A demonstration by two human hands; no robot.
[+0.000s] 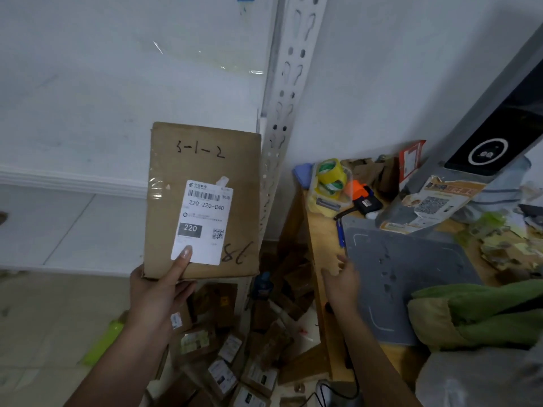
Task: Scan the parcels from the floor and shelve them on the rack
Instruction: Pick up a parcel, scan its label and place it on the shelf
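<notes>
My left hand grips the lower edge of a flat brown cardboard parcel, thumb on its white shipping label. The parcel is held up in front of the white rack's shelf, with "3-1-2" and "38" handwritten on it. My right hand hovers with relaxed fingers, holding nothing, at the left edge of the grey scanner pad on the wooden desk. The scanner's grey arm leans over the pad at the right. Several small labelled parcels lie on the floor below.
The rack's perforated white upright stands just right of the parcel, its shelf board to the left. On the desk sit yellow tape rolls, an orange-and-black tool, a blue pen and a green cloth.
</notes>
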